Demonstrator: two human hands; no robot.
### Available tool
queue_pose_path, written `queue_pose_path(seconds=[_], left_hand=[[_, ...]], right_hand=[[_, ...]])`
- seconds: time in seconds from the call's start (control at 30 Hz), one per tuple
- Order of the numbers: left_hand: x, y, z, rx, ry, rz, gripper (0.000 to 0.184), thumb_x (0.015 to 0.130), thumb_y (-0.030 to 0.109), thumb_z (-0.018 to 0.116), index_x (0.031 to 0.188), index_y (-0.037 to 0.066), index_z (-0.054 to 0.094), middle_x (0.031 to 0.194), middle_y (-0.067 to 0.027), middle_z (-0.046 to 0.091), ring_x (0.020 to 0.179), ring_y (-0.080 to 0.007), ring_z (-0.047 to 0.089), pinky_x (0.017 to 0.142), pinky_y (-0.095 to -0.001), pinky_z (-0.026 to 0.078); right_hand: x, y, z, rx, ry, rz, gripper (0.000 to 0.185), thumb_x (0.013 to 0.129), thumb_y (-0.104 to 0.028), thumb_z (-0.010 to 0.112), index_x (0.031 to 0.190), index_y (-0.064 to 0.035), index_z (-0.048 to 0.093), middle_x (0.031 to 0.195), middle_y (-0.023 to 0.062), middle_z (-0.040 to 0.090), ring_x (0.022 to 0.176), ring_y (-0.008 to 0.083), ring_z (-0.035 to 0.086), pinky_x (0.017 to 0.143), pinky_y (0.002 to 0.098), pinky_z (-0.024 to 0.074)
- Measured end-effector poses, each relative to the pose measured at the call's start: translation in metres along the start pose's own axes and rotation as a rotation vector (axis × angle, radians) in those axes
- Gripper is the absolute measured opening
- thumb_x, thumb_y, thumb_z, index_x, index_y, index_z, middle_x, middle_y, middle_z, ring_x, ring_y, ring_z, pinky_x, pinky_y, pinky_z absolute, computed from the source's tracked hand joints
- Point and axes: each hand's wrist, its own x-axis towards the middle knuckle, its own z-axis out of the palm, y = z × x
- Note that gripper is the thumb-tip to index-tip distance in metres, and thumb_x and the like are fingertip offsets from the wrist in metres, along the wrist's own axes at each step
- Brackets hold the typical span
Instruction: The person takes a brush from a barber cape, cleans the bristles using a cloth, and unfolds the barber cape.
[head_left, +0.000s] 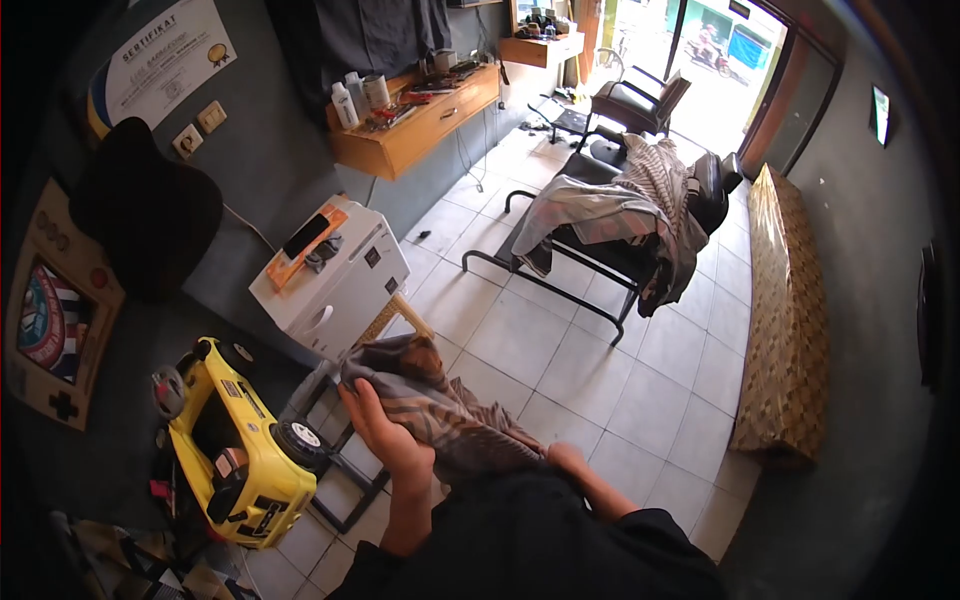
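A grey and brown patterned cloth is bunched up in front of my body at waist height. My left hand is wrapped round its left side, the thumb side showing and the other fingers partly covered by folds. At the cloth's narrow right end, my right hand is closed on the fabric, its fingertips hidden. Across the room, a black barber chair has a grey garment and a striped cloth draped over it.
To my left stand a yellow toy car and a white cabinet. A wooden wall shelf carries bottles and tools. A rolled woven mat leans by the right wall. Another chair stands near the bright doorway, on the tiled floor.
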Motion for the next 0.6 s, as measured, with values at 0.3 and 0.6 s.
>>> queue_pose_path(seconds=[0.3,0.6], left_hand=[[0.006,-0.048,-0.007,0.159,-0.325,-0.246,0.022,0.094,0.017,0.048,0.108,0.001,0.055,0.087,-0.0002,0.057,0.075,-0.0044,0.052,0.063,-0.0170,0.042],[0.022,-0.029,-0.016,0.275,-0.438,-0.044,0.011,0.095,0.013,0.048,0.088,0.005,0.053,0.075,0.0032,0.055,0.062,-0.0017,0.049,0.054,-0.0164,0.040]], right_hand=[[-0.082,-0.141,-0.166,1.518,-0.170,-0.371,0.048,0.096,-0.050,0.028,0.070,-0.0116,0.038,0.054,-0.0050,0.028,0.044,0.0055,0.025,0.038,0.0221,0.0215],[-0.030,-0.097,-0.064,0.782,0.085,-0.392,0.049,0.097,-0.042,0.032,0.083,-0.0026,0.056,0.068,0.0067,0.055,0.063,0.0199,0.054,0.059,0.0336,0.0429]])
